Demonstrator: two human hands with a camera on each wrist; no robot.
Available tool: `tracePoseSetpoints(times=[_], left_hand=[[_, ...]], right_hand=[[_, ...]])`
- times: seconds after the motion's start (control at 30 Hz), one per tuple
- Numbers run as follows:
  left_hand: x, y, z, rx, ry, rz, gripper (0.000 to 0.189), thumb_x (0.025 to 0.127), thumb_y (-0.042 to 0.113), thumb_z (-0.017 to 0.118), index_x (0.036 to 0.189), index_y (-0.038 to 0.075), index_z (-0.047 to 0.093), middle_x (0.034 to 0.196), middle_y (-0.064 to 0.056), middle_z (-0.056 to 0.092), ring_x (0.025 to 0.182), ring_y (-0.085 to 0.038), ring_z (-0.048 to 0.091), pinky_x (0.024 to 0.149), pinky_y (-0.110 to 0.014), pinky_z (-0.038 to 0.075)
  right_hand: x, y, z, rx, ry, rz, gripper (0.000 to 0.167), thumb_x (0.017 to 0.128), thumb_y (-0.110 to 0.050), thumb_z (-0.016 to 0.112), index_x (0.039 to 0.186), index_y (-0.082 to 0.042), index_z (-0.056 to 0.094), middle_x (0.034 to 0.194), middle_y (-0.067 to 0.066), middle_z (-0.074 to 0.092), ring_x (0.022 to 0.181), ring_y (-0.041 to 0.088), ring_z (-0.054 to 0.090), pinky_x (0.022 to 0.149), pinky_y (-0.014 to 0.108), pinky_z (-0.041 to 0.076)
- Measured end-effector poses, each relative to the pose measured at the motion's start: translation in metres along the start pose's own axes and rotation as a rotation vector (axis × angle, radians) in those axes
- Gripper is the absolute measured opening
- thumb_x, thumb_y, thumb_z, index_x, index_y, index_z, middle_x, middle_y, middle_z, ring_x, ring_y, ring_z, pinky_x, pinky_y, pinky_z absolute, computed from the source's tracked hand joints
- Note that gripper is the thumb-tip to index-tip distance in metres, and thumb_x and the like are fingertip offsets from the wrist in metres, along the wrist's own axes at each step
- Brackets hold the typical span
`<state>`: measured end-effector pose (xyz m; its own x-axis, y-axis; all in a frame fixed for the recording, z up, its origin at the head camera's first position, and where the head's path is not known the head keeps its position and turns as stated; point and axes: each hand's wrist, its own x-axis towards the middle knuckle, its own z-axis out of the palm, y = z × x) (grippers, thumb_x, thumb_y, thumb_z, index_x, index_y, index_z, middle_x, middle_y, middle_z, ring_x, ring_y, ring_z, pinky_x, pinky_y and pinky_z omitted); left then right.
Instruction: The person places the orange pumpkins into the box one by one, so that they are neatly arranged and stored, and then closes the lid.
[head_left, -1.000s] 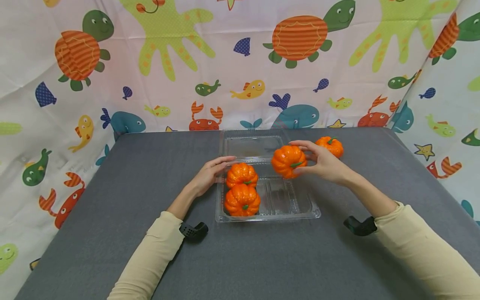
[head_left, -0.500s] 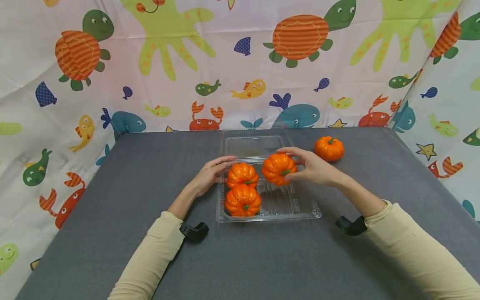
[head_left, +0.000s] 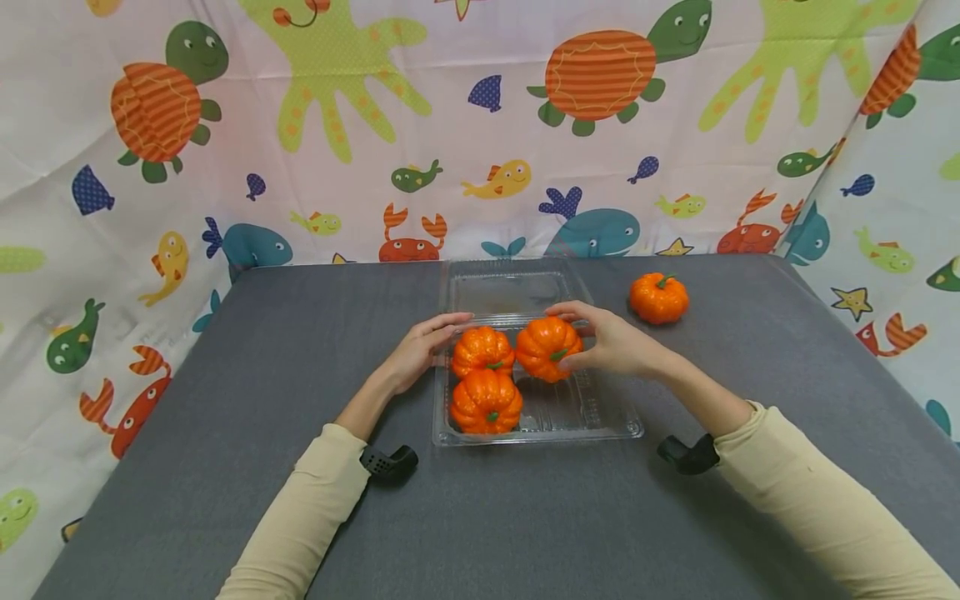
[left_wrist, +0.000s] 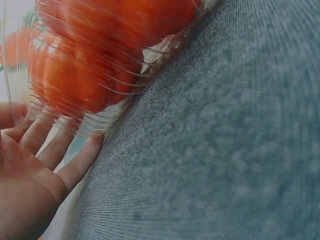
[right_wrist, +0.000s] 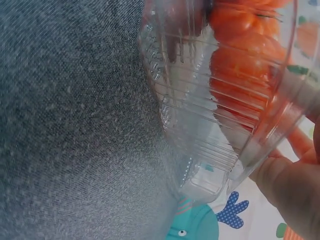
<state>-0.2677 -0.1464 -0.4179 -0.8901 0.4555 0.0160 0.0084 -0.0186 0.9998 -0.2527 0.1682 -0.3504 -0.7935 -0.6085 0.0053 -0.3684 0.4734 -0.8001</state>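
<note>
A clear plastic container (head_left: 537,435) holds two small orange pumpkins along its left side, the back one (head_left: 480,350) behind the front one (head_left: 489,402). My right hand (head_left: 618,342) grips a third pumpkin (head_left: 546,346) between thumb and fingers, over the container's back right part and close beside the back pumpkin. In the right wrist view this pumpkin (right_wrist: 240,75) shows through the clear side wall. My left hand (head_left: 415,354) touches the container's left side. In the left wrist view its fingers (left_wrist: 60,145) lie fairly straight against the ribbed wall.
The container's clear lid (head_left: 510,292) lies folded back behind it. Another orange pumpkin (head_left: 658,298) sits on the grey table (head_left: 315,517) at the back right. A curtain (head_left: 330,208) printed with sea animals rises along the back and sides.
My right hand has carried its pumpkin left and down, from the container's right edge to beside the back pumpkin. The left hand has stayed in place.
</note>
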Motion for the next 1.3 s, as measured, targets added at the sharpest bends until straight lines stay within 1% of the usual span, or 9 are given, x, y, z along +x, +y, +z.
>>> tracePoseSetpoints(times=[0.13, 0.33, 0.5, 0.57, 0.7, 0.87, 1.0, 1.17, 1.3], left_hand=[[0.0, 0.002, 0.0, 0.006, 0.0, 0.007, 0.04, 0.104, 0.016, 0.036, 0.14, 0.0, 0.043, 0.144, -0.014, 0.041, 0.123, -0.029, 0.045, 0.08, -0.035, 0.05], [0.0, 0.002, 0.001, 0.008, 0.005, 0.0, 0.04, 0.104, 0.016, 0.036, 0.14, 0.001, 0.044, 0.143, -0.014, 0.043, 0.122, -0.028, 0.045, 0.08, -0.034, 0.05], [0.0, 0.001, 0.001, 0.004, 0.007, -0.006, 0.04, 0.104, 0.017, 0.037, 0.141, 0.001, 0.044, 0.142, -0.014, 0.045, 0.122, -0.027, 0.046, 0.08, -0.034, 0.049], [0.0, 0.001, 0.002, 0.007, 0.007, -0.008, 0.041, 0.104, 0.017, 0.037, 0.141, 0.001, 0.044, 0.142, -0.014, 0.045, 0.122, -0.027, 0.046, 0.081, -0.035, 0.049], [0.0, 0.001, 0.003, 0.02, 0.003, -0.009, 0.041, 0.104, 0.018, 0.037, 0.141, 0.001, 0.044, 0.143, -0.013, 0.044, 0.122, -0.028, 0.045, 0.082, -0.036, 0.048], [0.001, 0.002, 0.003, 0.02, -0.006, -0.009, 0.042, 0.104, 0.018, 0.037, 0.142, -0.001, 0.041, 0.143, -0.015, 0.043, 0.124, -0.029, 0.044, 0.084, -0.037, 0.048], [0.001, 0.002, 0.004, 0.02, 0.0, -0.018, 0.042, 0.104, 0.016, 0.036, 0.142, -0.002, 0.041, 0.143, -0.015, 0.043, 0.125, -0.029, 0.044, 0.084, -0.037, 0.048], [0.001, 0.002, 0.004, 0.026, -0.001, -0.014, 0.043, 0.104, 0.017, 0.037, 0.142, -0.001, 0.041, 0.143, -0.015, 0.043, 0.125, -0.029, 0.044, 0.081, -0.035, 0.048], [0.001, 0.001, 0.003, 0.022, -0.003, -0.013, 0.042, 0.103, 0.017, 0.037, 0.141, 0.0, 0.042, 0.143, -0.014, 0.043, 0.124, -0.028, 0.045, 0.08, -0.034, 0.049]], right_hand=[[0.0, -0.001, -0.001, 0.001, -0.004, 0.018, 0.069, 0.079, -0.002, 0.076, 0.139, -0.012, 0.044, 0.134, 0.015, 0.046, 0.117, 0.043, 0.048, 0.086, 0.046, 0.049], [0.0, -0.002, -0.001, 0.008, -0.012, 0.031, 0.068, 0.08, -0.002, 0.075, 0.139, -0.005, 0.041, 0.138, 0.02, 0.043, 0.123, 0.044, 0.042, 0.094, 0.052, 0.042], [-0.002, -0.007, -0.001, 0.018, -0.013, 0.105, 0.067, 0.081, -0.005, 0.075, 0.138, -0.003, 0.04, 0.14, 0.023, 0.04, 0.125, 0.045, 0.04, 0.094, 0.053, 0.042], [-0.003, -0.009, -0.001, 0.003, -0.007, 0.141, 0.067, 0.081, -0.007, 0.076, 0.138, -0.004, 0.041, 0.139, 0.024, 0.04, 0.122, 0.044, 0.043, 0.091, 0.051, 0.044], [-0.002, -0.011, 0.0, -0.055, 0.004, 0.179, 0.067, 0.081, -0.008, 0.076, 0.139, -0.006, 0.043, 0.134, 0.024, 0.044, 0.113, 0.04, 0.048, 0.085, 0.047, 0.048], [0.001, -0.012, 0.001, -0.13, 0.002, 0.179, 0.065, 0.081, -0.008, 0.076, 0.138, -0.007, 0.044, 0.127, 0.026, 0.049, 0.102, 0.035, 0.056, 0.08, 0.043, 0.048], [0.001, -0.012, 0.001, -0.144, -0.006, 0.179, 0.064, 0.081, -0.006, 0.075, 0.137, -0.005, 0.043, 0.125, 0.027, 0.05, 0.098, 0.033, 0.058, 0.079, 0.042, 0.049], [0.001, -0.014, 0.002, -0.119, -0.004, 0.189, 0.064, 0.081, -0.005, 0.074, 0.137, -0.004, 0.042, 0.126, 0.028, 0.049, 0.097, 0.033, 0.058, 0.077, 0.041, 0.049], [0.001, -0.015, 0.004, -0.148, 0.007, 0.2, 0.065, 0.081, -0.006, 0.075, 0.137, -0.003, 0.042, 0.125, 0.029, 0.049, 0.095, 0.033, 0.059, 0.075, 0.039, 0.049]])
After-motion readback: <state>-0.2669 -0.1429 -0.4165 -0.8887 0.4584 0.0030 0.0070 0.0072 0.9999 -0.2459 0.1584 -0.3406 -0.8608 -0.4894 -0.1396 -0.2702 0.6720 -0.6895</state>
